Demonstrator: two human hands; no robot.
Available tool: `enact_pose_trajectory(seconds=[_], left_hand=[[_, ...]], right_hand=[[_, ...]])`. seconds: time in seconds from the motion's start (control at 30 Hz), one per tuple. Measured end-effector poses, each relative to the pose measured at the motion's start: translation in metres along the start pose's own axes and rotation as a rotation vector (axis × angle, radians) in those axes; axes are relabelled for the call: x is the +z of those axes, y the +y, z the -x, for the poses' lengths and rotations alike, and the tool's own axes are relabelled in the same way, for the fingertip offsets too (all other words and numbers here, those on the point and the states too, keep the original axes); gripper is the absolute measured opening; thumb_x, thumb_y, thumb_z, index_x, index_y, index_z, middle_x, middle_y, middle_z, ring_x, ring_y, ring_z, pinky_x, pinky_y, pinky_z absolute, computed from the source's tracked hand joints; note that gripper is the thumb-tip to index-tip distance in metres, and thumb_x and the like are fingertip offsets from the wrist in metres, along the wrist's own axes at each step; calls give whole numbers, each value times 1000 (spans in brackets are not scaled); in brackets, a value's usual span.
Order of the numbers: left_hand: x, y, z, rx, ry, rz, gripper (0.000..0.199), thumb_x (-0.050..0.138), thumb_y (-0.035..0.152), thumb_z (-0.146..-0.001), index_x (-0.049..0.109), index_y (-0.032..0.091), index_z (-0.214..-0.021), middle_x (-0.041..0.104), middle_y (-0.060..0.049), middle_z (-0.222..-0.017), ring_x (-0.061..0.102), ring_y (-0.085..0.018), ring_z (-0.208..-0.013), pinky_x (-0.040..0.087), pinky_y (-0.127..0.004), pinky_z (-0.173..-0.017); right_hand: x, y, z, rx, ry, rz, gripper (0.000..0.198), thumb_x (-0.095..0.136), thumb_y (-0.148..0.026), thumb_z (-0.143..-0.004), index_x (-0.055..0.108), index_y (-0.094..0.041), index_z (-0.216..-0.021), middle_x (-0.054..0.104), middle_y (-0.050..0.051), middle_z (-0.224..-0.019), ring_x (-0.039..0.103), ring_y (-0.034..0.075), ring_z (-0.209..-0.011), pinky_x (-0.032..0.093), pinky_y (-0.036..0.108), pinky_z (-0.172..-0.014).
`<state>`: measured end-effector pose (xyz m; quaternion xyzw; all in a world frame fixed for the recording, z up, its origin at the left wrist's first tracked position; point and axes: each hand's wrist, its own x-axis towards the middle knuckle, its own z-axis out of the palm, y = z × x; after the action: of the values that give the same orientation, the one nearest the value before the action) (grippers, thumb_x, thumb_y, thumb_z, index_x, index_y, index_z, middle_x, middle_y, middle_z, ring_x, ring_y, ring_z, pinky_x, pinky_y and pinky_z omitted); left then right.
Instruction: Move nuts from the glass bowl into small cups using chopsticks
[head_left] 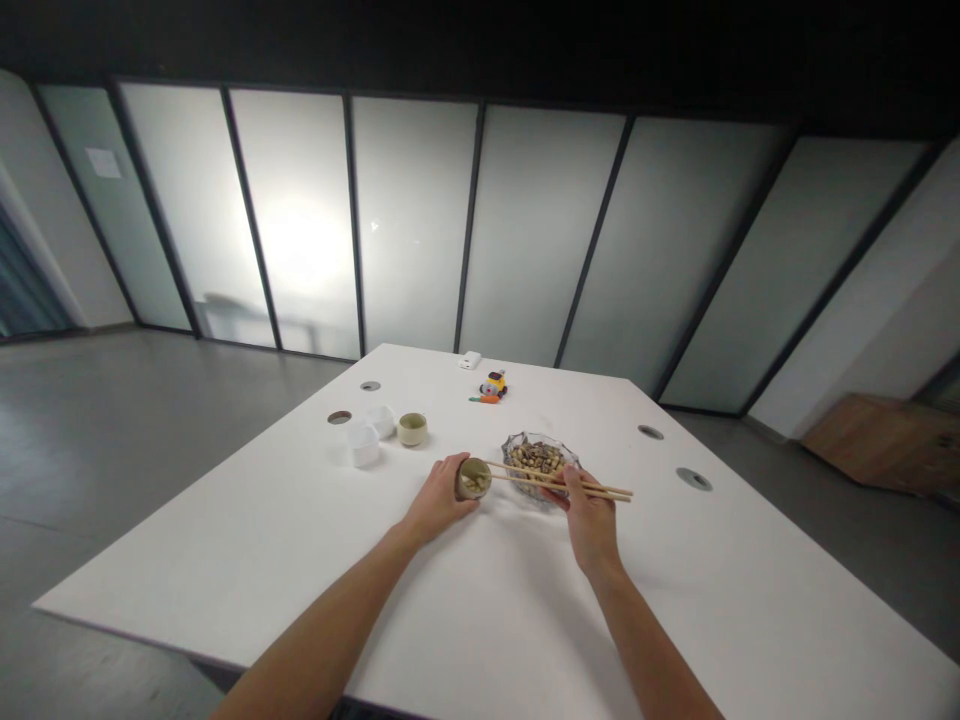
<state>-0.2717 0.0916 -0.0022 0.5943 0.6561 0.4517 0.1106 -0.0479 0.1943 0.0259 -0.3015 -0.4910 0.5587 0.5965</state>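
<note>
My left hand (pixel 440 500) is closed around a small greenish cup (pixel 473 480), tilted so that its inside faces me. Pale nut-like pieces lie in the cup. A pair of wooden chopsticks (pixel 600 489) is held in my right hand (pixel 589 515), their tips reaching left to the cup's mouth. Whether the tips grip a piece is too small to tell. Behind the chopsticks and partly covered by my right hand stands a clear glass bowl (pixel 517 440), filled with brown and pale pieces that look like nuts or seeds.
Left of the hands are another greenish cup (pixel 412 430) and two white containers (pixel 363 446). Farther back are a yellow toy vehicle (pixel 495 382), a small orange carrot-shaped item (pixel 488 399) and a white object (pixel 469 360). The white table (pixel 262 540) has several round holes near its sides.
</note>
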Motion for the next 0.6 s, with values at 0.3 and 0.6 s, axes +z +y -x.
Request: enact_pose_trajectory(seconds=[0.3, 0.6], left_hand=[[-1, 2, 1, -33, -20, -42, 76, 80, 19, -74, 54, 19, -144, 64, -14, -140, 57, -34, -132, 45, -51, -117], [-2, 1, 1, -19, -13, -27, 74, 80, 21, -74, 55, 21, -143, 64, -13, -140, 57, -34, -132, 46, -50, -116]], right_hand=[[-41, -16, -27, -307, 230, 375, 59, 68, -77, -83, 69, -19, -88, 74, 6, -82, 74, 24, -75, 61, 39, -70], [-54, -19, -31, -738, 84, 837, 56, 51, -70, -100, 72, -21, -83, 72, 8, -82, 68, 23, -78, 54, 36, -75]])
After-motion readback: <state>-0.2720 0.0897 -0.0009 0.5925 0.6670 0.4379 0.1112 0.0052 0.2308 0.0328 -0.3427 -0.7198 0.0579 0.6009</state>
